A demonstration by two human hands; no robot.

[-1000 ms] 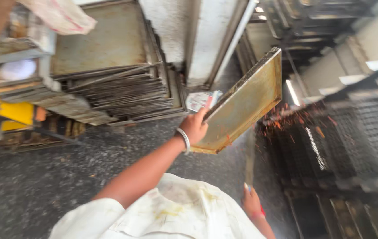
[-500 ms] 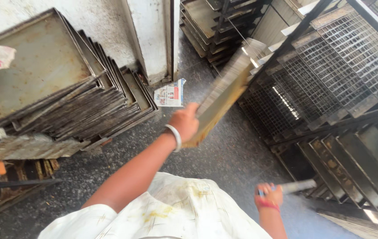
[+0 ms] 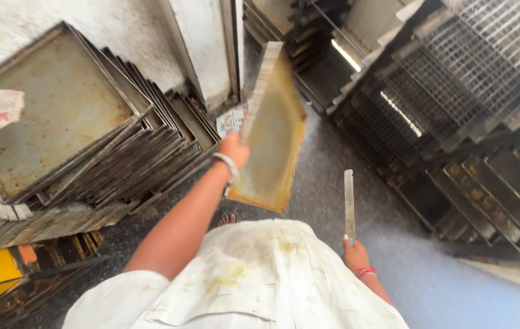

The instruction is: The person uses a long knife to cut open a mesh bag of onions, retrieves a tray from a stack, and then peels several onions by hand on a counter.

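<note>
Stacked trays [image 3: 83, 152] and racks [image 3: 473, 103] crowd the floor; left hand [image 3: 234, 150] fingers grip a tray [image 3: 272, 131], right hand [image 3: 356, 253] clasps a scraper [image 3: 349, 201]; steadying the tray would likely help.

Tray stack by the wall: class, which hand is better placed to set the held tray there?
Left, probably. The left hand grips the rusty tray, beside the leaning tray stack. The right hand holds a flat metal strip, farther off.

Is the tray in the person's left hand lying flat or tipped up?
Tipped up. The left hand grips the tray by one edge; it stands steeply above the floor.
</note>
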